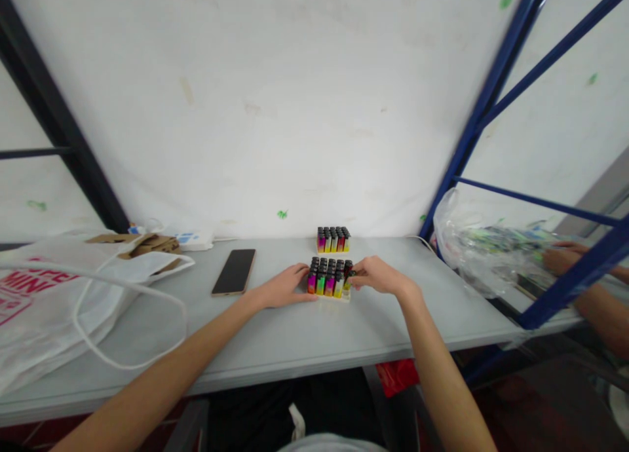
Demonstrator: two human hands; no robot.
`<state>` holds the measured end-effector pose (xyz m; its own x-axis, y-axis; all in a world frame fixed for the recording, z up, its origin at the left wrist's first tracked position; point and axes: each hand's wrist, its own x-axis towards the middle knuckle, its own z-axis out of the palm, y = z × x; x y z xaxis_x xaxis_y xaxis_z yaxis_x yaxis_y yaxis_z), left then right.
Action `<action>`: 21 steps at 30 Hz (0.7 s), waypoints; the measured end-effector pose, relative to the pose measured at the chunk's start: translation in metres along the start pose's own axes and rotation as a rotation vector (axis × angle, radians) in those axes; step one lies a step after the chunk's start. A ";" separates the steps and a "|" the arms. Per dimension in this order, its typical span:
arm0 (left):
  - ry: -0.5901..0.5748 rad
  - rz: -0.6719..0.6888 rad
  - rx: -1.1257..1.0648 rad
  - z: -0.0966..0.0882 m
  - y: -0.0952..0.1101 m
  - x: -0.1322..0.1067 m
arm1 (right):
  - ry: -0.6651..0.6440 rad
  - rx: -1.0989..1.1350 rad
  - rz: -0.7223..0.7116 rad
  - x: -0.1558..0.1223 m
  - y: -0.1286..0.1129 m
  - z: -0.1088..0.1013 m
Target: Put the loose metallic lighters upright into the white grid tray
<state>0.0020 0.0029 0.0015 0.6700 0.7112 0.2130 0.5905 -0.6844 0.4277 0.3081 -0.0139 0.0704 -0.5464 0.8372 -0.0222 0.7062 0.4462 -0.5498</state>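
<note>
In the head view, a pale tray (346,296) stands on the table, filled with rows of colourful lighters (329,283) with black tops. My left hand (287,286) grips the tray's left side, thumb along the front corner and fingers toward the back. At the tray's front right corner, my right hand (376,274) pinches a yellowish lighter (348,283), which is partly hidden by the fingers. The front right slot below this lighter shows pale. Behind, close to the wall, sits a second block of lighters (333,240), touched by neither hand.
A dark-screened phone (234,272) lies left of my left hand. Farther left are a white plastic bag (59,295) and cardboard (147,245). Clear plastic packaging (472,255) lies by the blue metal frame (464,141) at right. Another person's hand (563,261) is beyond it.
</note>
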 end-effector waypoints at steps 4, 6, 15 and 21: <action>-0.009 0.000 -0.003 0.000 0.000 0.000 | 0.057 -0.014 0.076 0.002 -0.010 0.010; -0.008 0.005 -0.005 0.001 0.000 -0.002 | 0.106 -0.086 0.142 0.004 -0.016 0.017; 0.056 -0.064 0.153 -0.008 0.018 -0.007 | 0.085 -0.129 0.194 -0.021 -0.027 0.002; 0.140 -0.016 0.132 -0.006 0.061 -0.129 | 0.832 -0.178 -0.153 -0.126 -0.054 -0.050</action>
